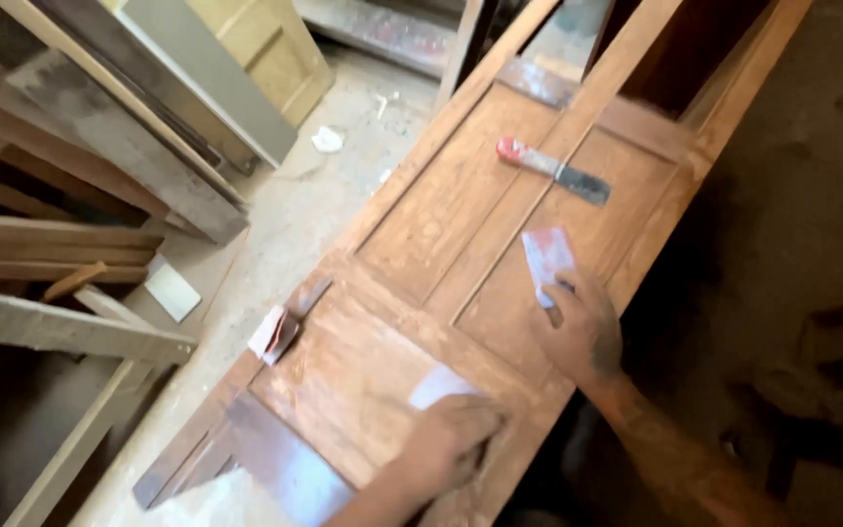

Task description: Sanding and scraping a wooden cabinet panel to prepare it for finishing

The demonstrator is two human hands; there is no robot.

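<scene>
A brown panelled wooden door point(421, 224) lies flat, running from lower left to upper right. My left hand point(446, 444) presses a pale sheet of sandpaper point(436, 385) onto the door's lower panel. My right hand point(582, 327) holds another folded piece of sandpaper point(546, 259), reddish and white, over the right panel. A scraper point(553, 168) with a red handle and a flat metal blade rests on the door farther up, apart from both hands.
A folded scrap of sandpaper point(273, 334) sits at the door's left edge. Stacked planks and timber frames point(60, 244) crowd the left side. A pale door leaf point(265, 49) leans at the back. Dusty concrete floor point(285, 224) lies between.
</scene>
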